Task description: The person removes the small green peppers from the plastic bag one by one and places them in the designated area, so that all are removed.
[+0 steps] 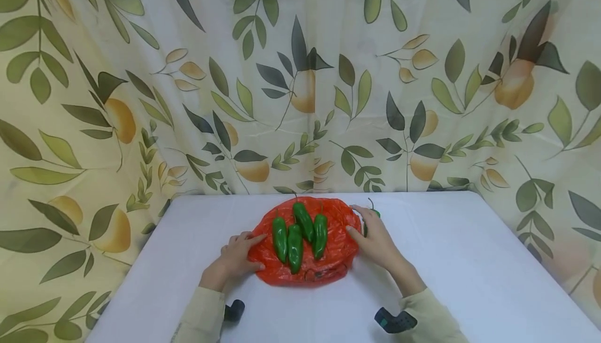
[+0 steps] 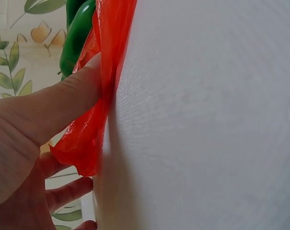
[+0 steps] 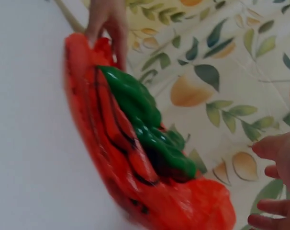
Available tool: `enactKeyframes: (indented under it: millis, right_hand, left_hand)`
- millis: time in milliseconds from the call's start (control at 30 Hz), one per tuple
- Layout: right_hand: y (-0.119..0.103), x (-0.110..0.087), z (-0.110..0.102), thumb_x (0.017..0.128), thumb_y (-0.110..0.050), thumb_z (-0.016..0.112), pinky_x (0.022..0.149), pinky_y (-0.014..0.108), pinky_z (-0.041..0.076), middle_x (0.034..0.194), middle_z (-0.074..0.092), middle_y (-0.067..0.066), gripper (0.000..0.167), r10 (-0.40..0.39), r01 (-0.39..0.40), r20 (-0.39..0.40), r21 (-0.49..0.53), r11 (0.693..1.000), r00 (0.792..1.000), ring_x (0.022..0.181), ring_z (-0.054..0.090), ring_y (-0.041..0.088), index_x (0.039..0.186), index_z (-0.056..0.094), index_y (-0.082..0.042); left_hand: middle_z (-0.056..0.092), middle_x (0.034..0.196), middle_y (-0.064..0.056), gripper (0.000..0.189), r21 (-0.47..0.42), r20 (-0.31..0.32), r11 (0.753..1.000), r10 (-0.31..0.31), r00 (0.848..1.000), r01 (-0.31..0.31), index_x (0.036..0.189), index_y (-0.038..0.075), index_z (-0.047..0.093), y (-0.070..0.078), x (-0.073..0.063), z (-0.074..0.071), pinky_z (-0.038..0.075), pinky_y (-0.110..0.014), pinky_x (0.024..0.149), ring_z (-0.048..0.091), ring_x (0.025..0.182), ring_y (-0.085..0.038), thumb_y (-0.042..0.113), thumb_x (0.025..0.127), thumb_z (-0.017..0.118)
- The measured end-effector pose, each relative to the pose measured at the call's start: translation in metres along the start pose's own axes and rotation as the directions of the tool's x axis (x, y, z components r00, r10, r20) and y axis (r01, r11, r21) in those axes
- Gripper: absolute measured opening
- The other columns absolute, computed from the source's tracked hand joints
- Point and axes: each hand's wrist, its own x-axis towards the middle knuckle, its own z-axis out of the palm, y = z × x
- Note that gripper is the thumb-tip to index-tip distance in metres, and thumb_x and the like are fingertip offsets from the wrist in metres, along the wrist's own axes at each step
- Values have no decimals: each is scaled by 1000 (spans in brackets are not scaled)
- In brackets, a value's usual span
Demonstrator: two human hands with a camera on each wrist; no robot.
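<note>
Several glossy green peppers lie side by side on a crumpled red plastic bag with dark print along its near side. My left hand touches the bag's left edge, fingers spread. In the left wrist view its thumb lies against the red plastic, and the other fingers extend beyond the bag's edge. At the bag's right edge is my right hand, thumb and fingers apart. The right wrist view shows those fingers loosely extended, with nothing between them. Another green pepper sits just behind the right hand, partly hidden by it.
The bag rests on a white table toward its far side. Behind the table hangs a curtain printed with leaves and fruit. A dark device is at the right wrist, and another dark device is at the left.
</note>
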Motion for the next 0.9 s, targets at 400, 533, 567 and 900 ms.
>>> enactKeyframes:
  millis: [400, 533, 567, 900]
  right_hand:
    - [-14, -12, 47, 97, -24, 68, 108, 66, 43, 154, 41, 19, 54, -62, 54, 170, 46, 997, 984, 140, 45, 41, 148, 50, -19]
    - [-15, -15, 58, 97, -25, 68, 109, 66, 42, 158, 37, 21, 54, -42, 33, 231, 40, 999, 972, 144, 42, 42, 148, 50, -25]
    - [-15, -15, 60, 98, -25, 67, 109, 67, 41, 158, 37, 21, 54, -41, 33, 241, 37, 999, 970, 144, 41, 42, 149, 50, -25]
    - [-11, -19, 69, 97, -22, 68, 110, 64, 43, 157, 39, 20, 54, -30, 28, 272, 9, 1000, 962, 144, 41, 39, 148, 52, -21]
  left_hand:
    - [45, 151, -10, 80, 3, 5, 1000, -10, 1000, 10, 150, 31, 50, 1, 1, -1, 46, -63, 103, 39, 136, -34, 36, 78, 86]
    - [46, 150, -10, 80, 1, 3, 1000, -14, 1000, 14, 150, 31, 50, 2, 1, -2, 45, -63, 103, 39, 135, -33, 37, 79, 86]
    - [46, 150, -10, 79, 1, 3, 1000, -14, 1000, 14, 150, 31, 50, 2, 1, -3, 45, -62, 104, 39, 135, -33, 37, 79, 86]
    - [46, 150, -11, 79, 0, 8, 1000, -12, 1000, 12, 150, 31, 50, 1, 1, -3, 45, -62, 103, 39, 135, -33, 37, 79, 86]
